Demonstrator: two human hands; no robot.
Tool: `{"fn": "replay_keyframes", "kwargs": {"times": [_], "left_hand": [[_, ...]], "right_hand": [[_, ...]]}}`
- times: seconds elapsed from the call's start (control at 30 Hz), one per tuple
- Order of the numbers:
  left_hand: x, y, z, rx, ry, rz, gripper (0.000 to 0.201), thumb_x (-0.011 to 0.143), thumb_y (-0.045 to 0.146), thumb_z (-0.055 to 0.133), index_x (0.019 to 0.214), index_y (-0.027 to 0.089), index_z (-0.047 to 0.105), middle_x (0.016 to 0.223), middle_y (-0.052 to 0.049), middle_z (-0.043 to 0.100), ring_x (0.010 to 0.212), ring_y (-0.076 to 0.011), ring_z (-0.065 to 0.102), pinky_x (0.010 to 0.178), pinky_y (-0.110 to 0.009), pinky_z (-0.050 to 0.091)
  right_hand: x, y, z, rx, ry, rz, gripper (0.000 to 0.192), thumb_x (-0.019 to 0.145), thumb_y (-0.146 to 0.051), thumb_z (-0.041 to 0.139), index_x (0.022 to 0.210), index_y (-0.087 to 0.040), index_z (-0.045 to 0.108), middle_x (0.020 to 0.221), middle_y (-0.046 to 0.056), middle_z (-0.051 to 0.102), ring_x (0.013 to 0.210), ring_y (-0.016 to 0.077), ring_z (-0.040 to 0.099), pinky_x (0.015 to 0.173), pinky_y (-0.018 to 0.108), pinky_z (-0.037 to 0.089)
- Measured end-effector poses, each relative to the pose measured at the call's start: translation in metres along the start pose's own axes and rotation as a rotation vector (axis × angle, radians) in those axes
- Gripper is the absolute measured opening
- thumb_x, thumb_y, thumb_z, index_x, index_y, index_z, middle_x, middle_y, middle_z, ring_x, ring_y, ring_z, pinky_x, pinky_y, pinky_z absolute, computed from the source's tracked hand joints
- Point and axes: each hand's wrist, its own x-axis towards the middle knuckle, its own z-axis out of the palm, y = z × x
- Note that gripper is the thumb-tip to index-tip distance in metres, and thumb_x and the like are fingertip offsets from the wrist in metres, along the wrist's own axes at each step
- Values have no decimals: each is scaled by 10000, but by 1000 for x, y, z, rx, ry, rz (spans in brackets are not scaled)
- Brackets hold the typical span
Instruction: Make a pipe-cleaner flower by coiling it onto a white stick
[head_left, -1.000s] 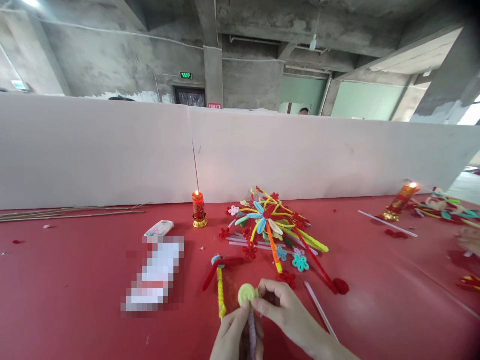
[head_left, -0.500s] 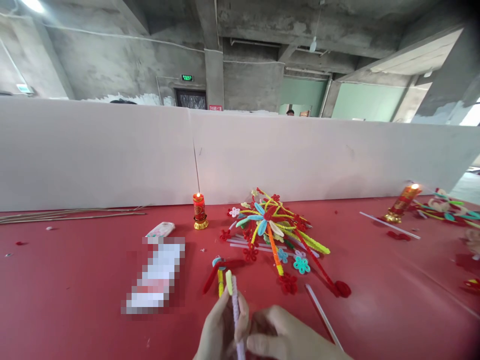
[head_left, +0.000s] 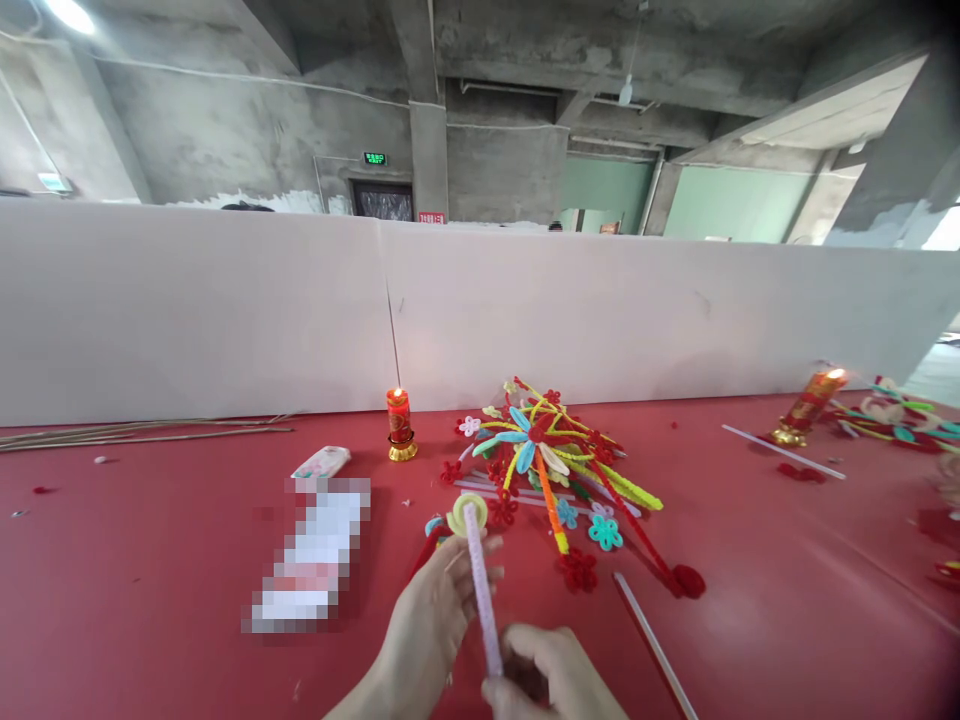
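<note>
A lilac pipe-cleaner stem (head_left: 481, 590) with a pale yellow-green coiled disc (head_left: 466, 514) at its top tilts upward over the near part of the table. My right hand (head_left: 551, 675) pinches its lower end. Just left of the stem, my left hand (head_left: 439, 600) has its fingers apart and grips nothing; whether it brushes the stem I cannot tell. Beyond it lies a red pipe-cleaner piece (head_left: 429, 552), partly hidden by that hand. A pile of colourful pipe-cleaner flowers (head_left: 536, 440) spreads behind the stem.
The red table (head_left: 172, 570) ends at a white panel (head_left: 225, 310). A lit red candle (head_left: 400, 420) stands upright, another candle (head_left: 811, 402) leans at right. A tissue-like packet (head_left: 322, 462), a blurred pale item (head_left: 319, 560), thin sticks (head_left: 142, 433) and a white strip (head_left: 652, 640) lie about.
The left fingers have let go of the stem and spread apart. The stem and disc have turned, so the disc's round side now shows. My right hand now holds the lower end.
</note>
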Motion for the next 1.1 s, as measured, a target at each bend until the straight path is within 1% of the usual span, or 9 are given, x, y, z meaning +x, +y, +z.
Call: {"fn": "replay_keyframes", "kwargs": {"times": [0.07, 0.1, 0.2, 0.33, 0.43, 0.53, 0.73, 0.9, 1.1], "left_hand": [[0, 9, 4, -51, -19, 62, 206, 800, 173, 473, 936, 146, 625, 973, -81, 672, 878, -189, 625, 821, -298, 470], [0, 13, 5, -68, -37, 99, 215, 801, 165, 466, 940, 142, 628, 981, -82, 670, 932, -197, 610, 856, -302, 454], [-1, 21, 6, -40, -83, 169, 218, 805, 195, 487, 947, 123, 637, 998, -93, 668, 996, -211, 584, 900, -302, 431], [-2, 24, 7, 38, -38, 214, 183, 727, 208, 623, 880, 116, 662, 950, -97, 687, 951, -215, 606, 879, -297, 447], [-3, 26, 8, 72, -16, 240, 189, 682, 215, 674, 842, 115, 673, 896, -90, 701, 904, -208, 625, 835, -276, 472], [-2, 28, 8, 105, -12, 241, 174, 678, 216, 680, 824, 121, 679, 866, -82, 709, 873, -201, 638, 796, -261, 492], [-1, 35, 6, 128, -20, 238, 151, 705, 194, 645, 826, 116, 687, 870, -90, 713, 887, -208, 638, 848, -293, 483], [-2, 38, 7, 165, -16, 222, 142, 677, 176, 653, 799, 116, 695, 866, -90, 716, 892, -224, 639, 813, -288, 501], [-4, 40, 4, 213, -22, 195, 134, 674, 191, 662, 784, 124, 698, 850, -78, 720, 876, -213, 643, 792, -263, 509]], "right_hand": [[3, -2, -4, -35, 6, -56, 118, 657, -151, 538, 561, -181, 475, 497, -54, 406, 481, 90, 380, 450, 186, 279], [4, -2, -6, -46, 9, -75, 135, 663, -155, 529, 557, -183, 451, 491, -58, 391, 471, 86, 366, 441, 187, 267], [6, -2, -5, -74, 19, -97, 173, 674, -170, 523, 546, -190, 407, 476, -65, 358, 453, 80, 342, 425, 190, 239], [5, 0, -3, -106, 8, -97, 179, 708, -189, 508, 551, -187, 421, 470, -64, 340, 444, 80, 334, 415, 195, 216], [4, 2, -2, -135, 5, -111, 173, 723, -184, 501, 559, -182, 445, 472, -64, 335, 443, 80, 330, 415, 199, 206], [4, 3, -2, -152, 1, -126, 198, 721, -169, 493, 539, -182, 419, 464, -65, 330, 433, 75, 326, 412, 201, 197], [4, 2, -3, -180, 23, -116, 239, 734, -168, 480, 521, -188, 374, 440, -71, 305, 415, 68, 288, 394, 200, 181], [2, 0, -4, -264, 39, -108, 208, 724, -120, 486, 526, -171, 445, 447, -66, 336, 412, 66, 311, 400, 188, 200], [1, 3, -5, -386, 79, -128, 188, 722, -91, 475, 548, -149, 519, 456, -57, 365, 431, 68, 326, 431, 187, 228]]}}
